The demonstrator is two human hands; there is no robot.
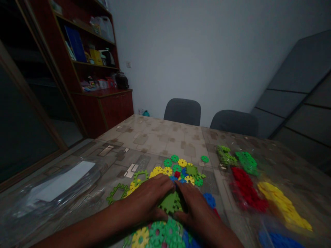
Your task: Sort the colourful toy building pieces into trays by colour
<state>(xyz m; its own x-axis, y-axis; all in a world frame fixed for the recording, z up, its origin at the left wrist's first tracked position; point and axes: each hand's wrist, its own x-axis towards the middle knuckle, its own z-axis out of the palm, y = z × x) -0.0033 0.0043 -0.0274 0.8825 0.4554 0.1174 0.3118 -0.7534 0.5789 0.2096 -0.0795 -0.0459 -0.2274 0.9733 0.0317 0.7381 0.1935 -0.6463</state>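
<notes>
My left hand (152, 194) and my right hand (193, 204) meet over a pile of plastic toy pieces, with fingers curled and thumbs nearly touching. Between them is a light green notched square plate (170, 203), gripped from both sides. Just below my hands lie green notched discs (157, 232) and a yellow notched disc (140, 237). Beyond my fingers are more yellow discs (167, 171), a small red piece (177, 174) and another green square plate (191, 170). Two green notched frames (118, 193) lie left of my left hand. My fingers hide part of the held plate.
On the right, clear bags hold red pieces (247, 189), yellow pieces (284, 203), green pieces (246, 162) and blue pieces (280, 240). A crumpled plastic bag with a white sheet (63, 181) lies left. Grey chairs (182, 111) stand beyond the patterned table (160, 137).
</notes>
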